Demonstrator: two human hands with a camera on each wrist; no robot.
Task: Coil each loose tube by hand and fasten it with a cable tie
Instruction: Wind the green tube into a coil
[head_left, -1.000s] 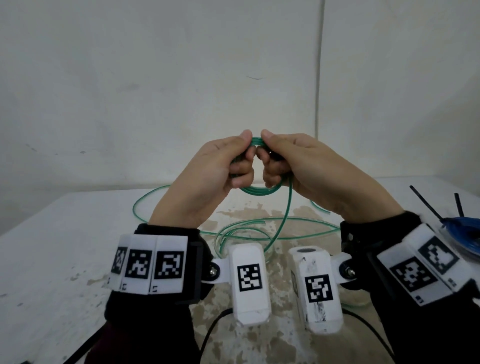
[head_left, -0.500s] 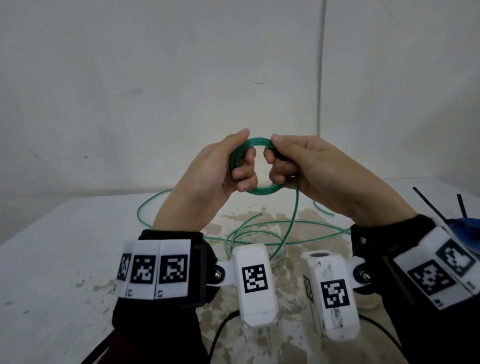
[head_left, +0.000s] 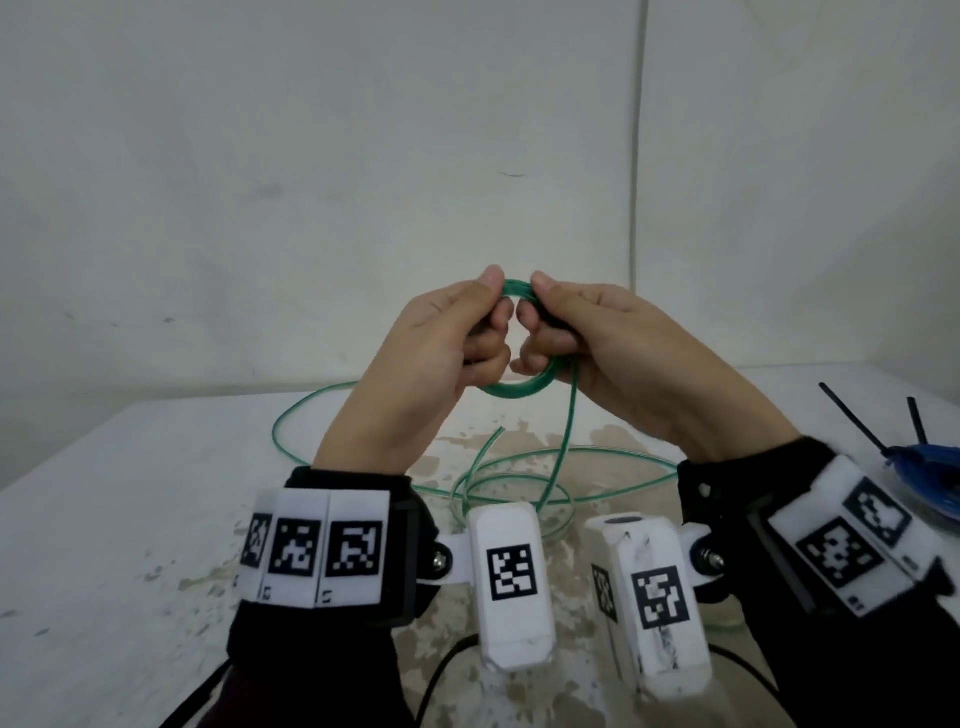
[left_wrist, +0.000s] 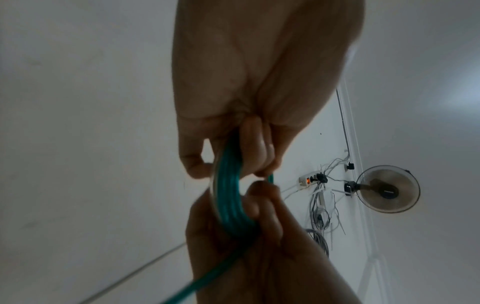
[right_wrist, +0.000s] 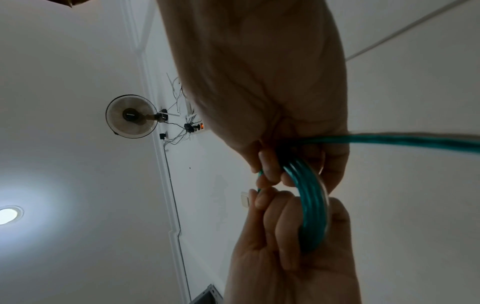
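Holding a small coil (head_left: 514, 387) of green tube up above the middle of the table (head_left: 130, 519), both hands raised and meeting at it. Left hand (head_left: 415, 364) gripping the coil's left side, thumb on top, fingers curled through the ring. Right hand (head_left: 613, 353) gripping the right side the same way, thumb tip nearly touching the other thumb. Showing several turns lying side by side in the wrist views, pinched between curled fingers (left_wrist: 257, 152) (right_wrist: 270, 166). Trailing one strand down from under the right hand to the loose tube (head_left: 519, 467), sprawling in wide loops across the table's middle toward the far edge. Lying at the right edge: black cable ties (head_left: 852, 421) sticking up beside a blue object (head_left: 924, 467), only partly visible.
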